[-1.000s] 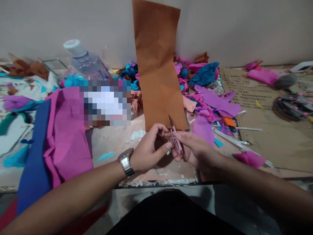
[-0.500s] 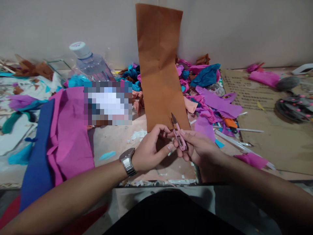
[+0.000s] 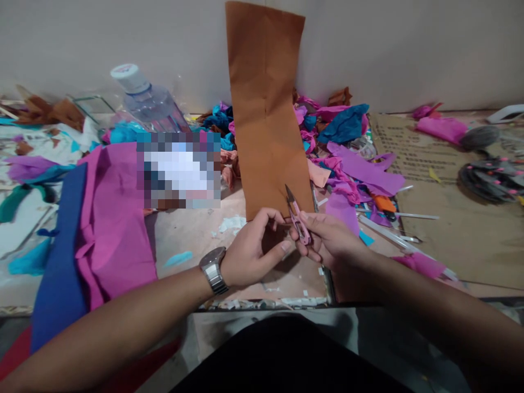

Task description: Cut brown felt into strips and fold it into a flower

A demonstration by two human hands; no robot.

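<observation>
Brown paper sheet stands up from the bench, thin, light and floppy; best held at its lower edge. There the left hand pinches it, while the right hand grips pink snips, blades just touching that edge.

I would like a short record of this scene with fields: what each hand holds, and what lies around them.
left hand: pinches the bottom edge of the brown paper sheet; wristwatch on the wrist
right hand: grips pink thread snips, blades pointing up at the brown sheet
left of hands: magenta paper over blue paper
behind: plastic bottle, lying tilted
right: purple paper scraps, cardboard
</observation>
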